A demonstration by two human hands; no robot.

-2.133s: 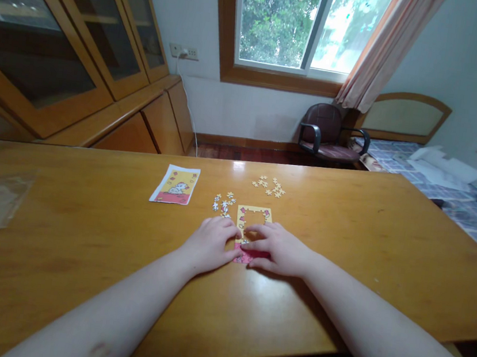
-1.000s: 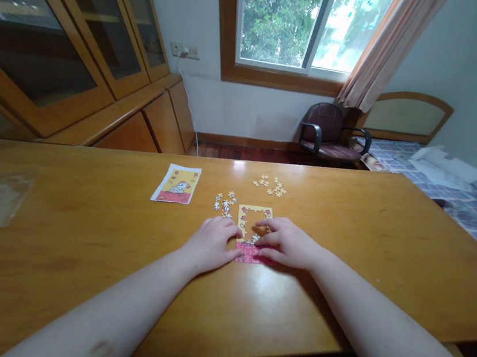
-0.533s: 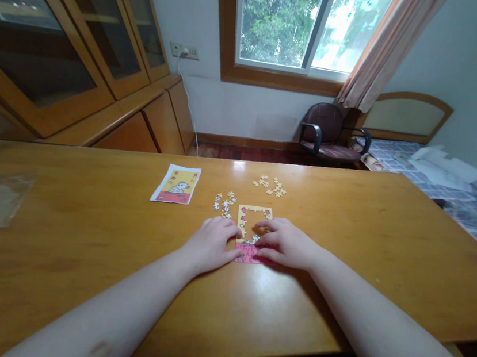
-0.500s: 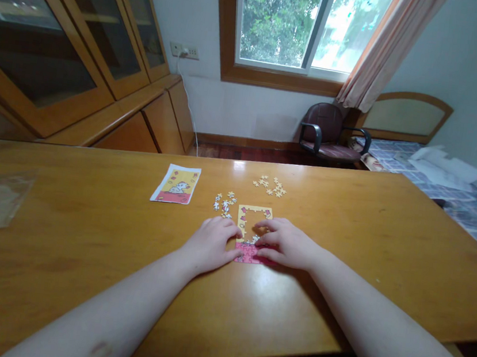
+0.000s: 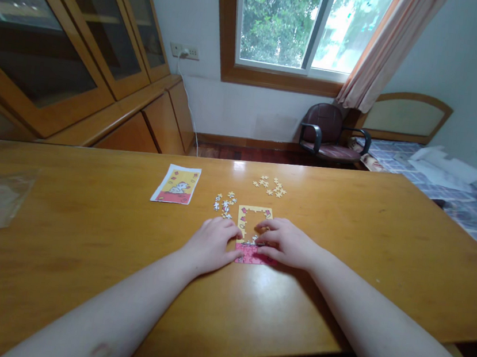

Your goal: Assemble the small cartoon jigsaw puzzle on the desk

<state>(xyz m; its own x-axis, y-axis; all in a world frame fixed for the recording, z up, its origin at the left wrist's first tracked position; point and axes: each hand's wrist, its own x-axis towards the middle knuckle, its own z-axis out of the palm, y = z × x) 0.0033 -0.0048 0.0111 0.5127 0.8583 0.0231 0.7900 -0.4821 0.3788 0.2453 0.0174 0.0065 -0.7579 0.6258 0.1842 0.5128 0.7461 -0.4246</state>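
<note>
Puzzle (image 5: 250,255) well in from tabletop's (image 5: 107,214) near edge. Left hand (image 5: 210,241) spread at side; right hand (image 5: 289,244), grip can't tell. Tip: left steadies, right presses gently.

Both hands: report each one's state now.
Left hand: open at the left edge of the yellow-and-pink rectangular jigsaw puzzle, nothing visibly held.
Right hand: open, fingers spread over the puzzle's right side, nothing visibly held.

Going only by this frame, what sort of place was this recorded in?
Probably a bedroom in a home: a bed with a checked cover stands at the right, a glass-fronted wooden cabinet at the left, and a pink curtain beside the window.
</note>
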